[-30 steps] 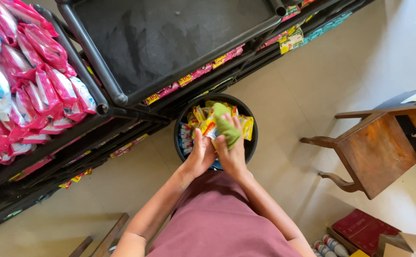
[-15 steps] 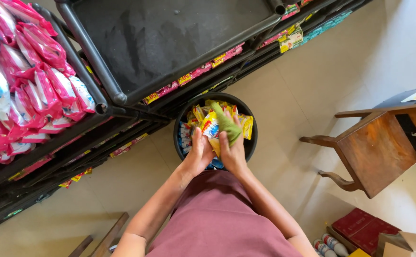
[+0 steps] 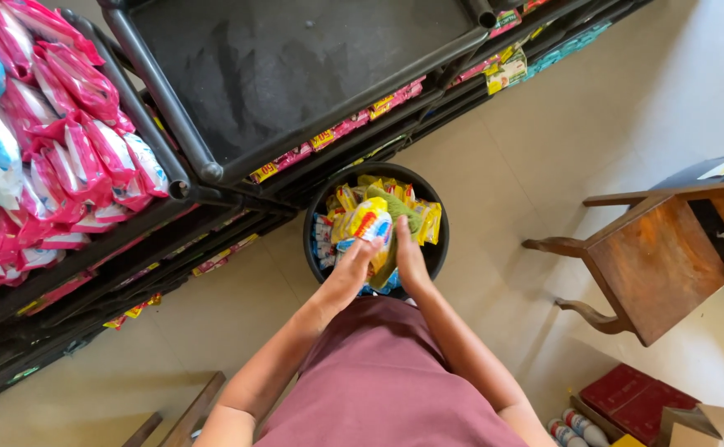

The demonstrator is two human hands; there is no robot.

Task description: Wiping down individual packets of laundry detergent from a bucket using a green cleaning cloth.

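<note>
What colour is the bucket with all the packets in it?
Black: the bucket shows best in the head view.

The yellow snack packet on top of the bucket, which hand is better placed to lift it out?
Left, probably. The left hand already lies against the yellow packet in the black bucket, while the right hand rests beside it on a green packet.

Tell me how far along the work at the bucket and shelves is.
Done: the left shelf is packed with pink and blue packets.
In hand: both hands are in the black bucket; the left hand is at a yellow packet, the right hand at a green one.
Left: the bucket is full of packets, and the black top tray is bare.
</note>
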